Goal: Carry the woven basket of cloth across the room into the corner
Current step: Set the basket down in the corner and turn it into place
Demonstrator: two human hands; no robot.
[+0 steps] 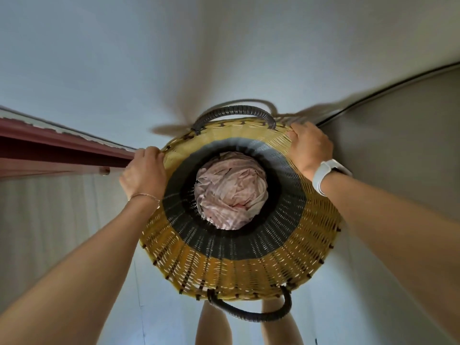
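Woven basket (239,275) held up between both hands: left hand (143,174) and right hand (311,148) each clamped on opposite rim edges. Crumpled pink cloth (230,191) bundled deep inside, above pale floor (124,58).

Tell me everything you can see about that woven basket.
The basket is round and deep, woven from what looks like wicker or plastic strips: yellow near the rim, a dark grey band lower down. Two dark looped handles sit on opposite sides of the rim, the far handle and the near handle, both unheld. It is seen from above, mouth open. Crumpled pale pink cloth lies at the bottom. The left hand and right hand grip the rim at opposite sides.
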